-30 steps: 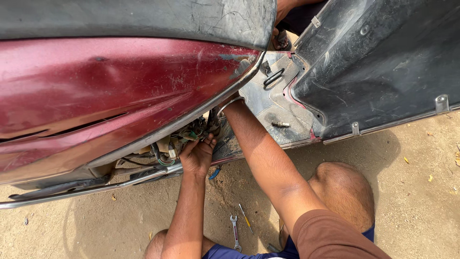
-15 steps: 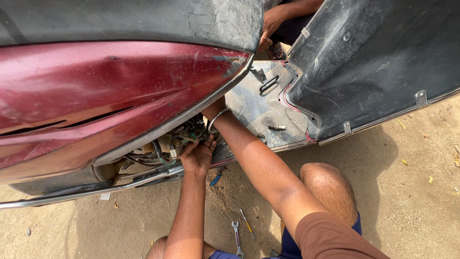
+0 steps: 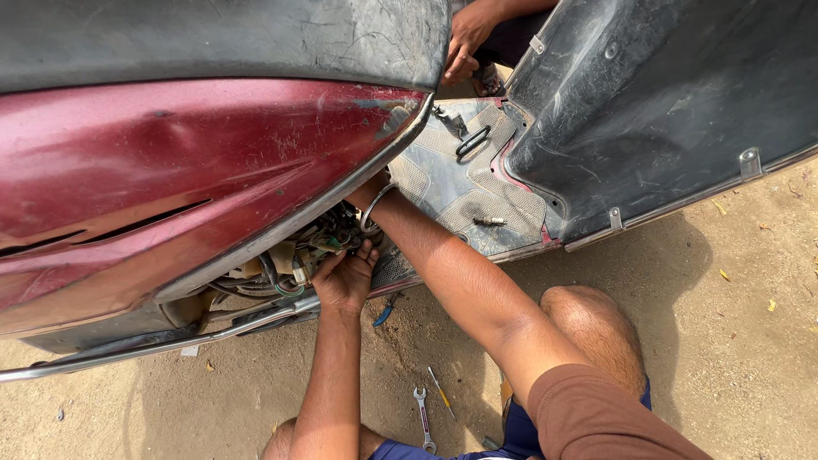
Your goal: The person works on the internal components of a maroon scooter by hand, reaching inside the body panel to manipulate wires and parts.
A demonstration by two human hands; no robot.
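A scooter lies on its side with a dark red side panel [image 3: 170, 179] and a black seat [image 3: 213, 38] above it. My left hand [image 3: 345, 277] reaches up under the red panel's edge, fingers curled around a tangle of wires and connectors [image 3: 294, 255]. My right hand is hidden behind the panel edge; only its wrist with a metal bangle [image 3: 375, 204] and forearm [image 3: 460, 281] show. What the hidden hand holds cannot be seen.
Another person's hand [image 3: 464, 43] rests at the top by the black leg shield [image 3: 665, 111]. A bolt [image 3: 490, 221] lies on the grey footboard [image 3: 464, 187]. A spanner [image 3: 423, 417] and a screwdriver [image 3: 440, 392] lie on the sandy ground by my knee [image 3: 596, 328].
The view has shifted, so the scooter sits lower right in frame. My left hand has moved slightly up into the wiring. The other person's hand has come into view at the top.
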